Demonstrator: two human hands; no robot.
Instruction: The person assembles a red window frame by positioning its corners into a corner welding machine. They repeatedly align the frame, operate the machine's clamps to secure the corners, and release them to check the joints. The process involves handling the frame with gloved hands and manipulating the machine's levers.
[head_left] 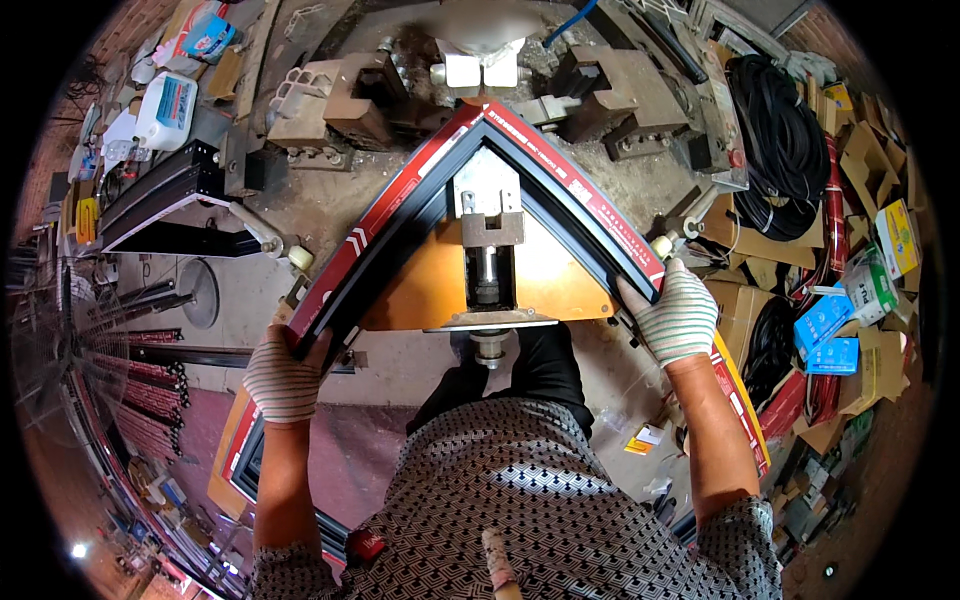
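A black profile frame with red printed film (400,190) lies with its corner pointing away from me, between the steel jaws of a corner-pressing machine. My left hand (283,375), in a striped knit glove, is wrapped round the left side of the frame. On the right side, my right hand (675,318) grips the other profile, its thumb on the inner edge. Inside the corner sits a metal pressing block (492,230) above an orange plate (415,285). Heavy clamp blocks (362,105) flank the corner. The frame's sides run back past my forearms on both sides.
A caged fan (75,345) and stacked red-filmed profiles (150,400) stand at the left. A white jug (167,112) is at the far left. On the right are coiled black rubber strip (785,150), cardboard boxes (872,165) and blue boxes (828,340).
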